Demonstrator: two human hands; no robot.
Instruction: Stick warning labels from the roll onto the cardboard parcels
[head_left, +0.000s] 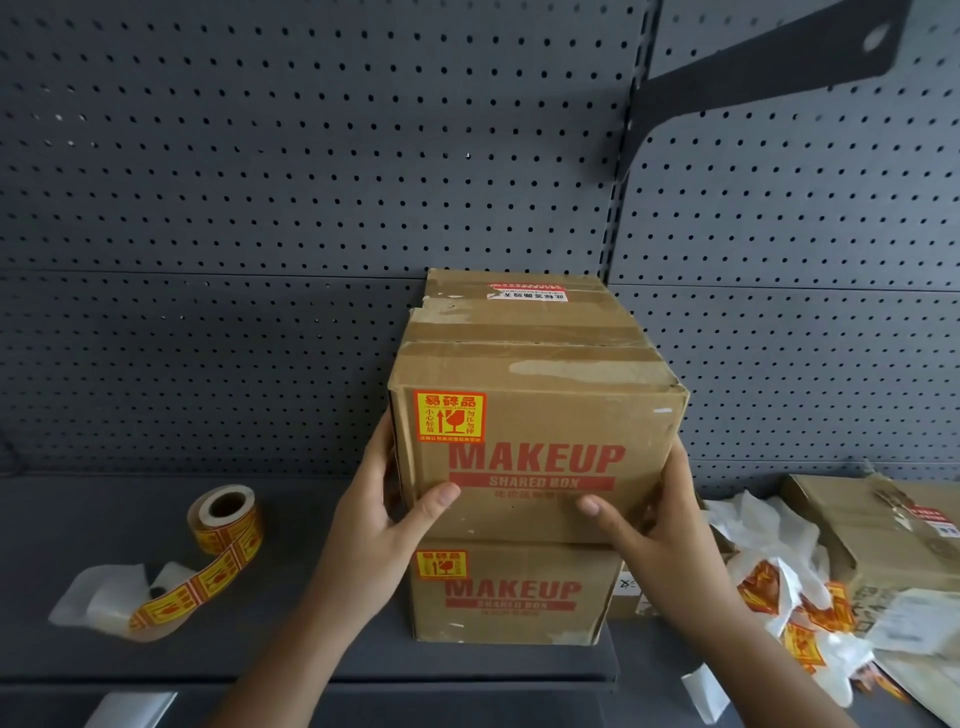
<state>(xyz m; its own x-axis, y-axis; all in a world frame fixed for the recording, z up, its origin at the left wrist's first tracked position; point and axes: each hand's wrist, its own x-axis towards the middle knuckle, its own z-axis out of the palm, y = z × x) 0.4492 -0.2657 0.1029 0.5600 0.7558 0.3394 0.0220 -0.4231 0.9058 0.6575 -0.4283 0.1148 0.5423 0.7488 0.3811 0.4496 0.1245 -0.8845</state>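
Note:
Two cardboard parcels printed "MAKEUP SHARED BOX" are stacked on a dark shelf. The upper parcel (535, 415) carries a yellow-and-red warning label (450, 417) at the top left of its front. The lower parcel (514, 592) has the same kind of label (441, 564) at its top left. My left hand (379, 519) grips the upper parcel's left side, thumb on the front. My right hand (649, 525) grips its right side, thumb on the front. The label roll (226, 517) stands at the left, its strip trailing toward the shelf front.
Grey pegboard (260, 208) backs the shelf, with a black bracket (753, 78) jutting out at the upper right. On the right lie another cardboard parcel (883, 535) and a heap of white backing paper and label scraps (789, 587). The shelf's front edge (311, 680) runs below.

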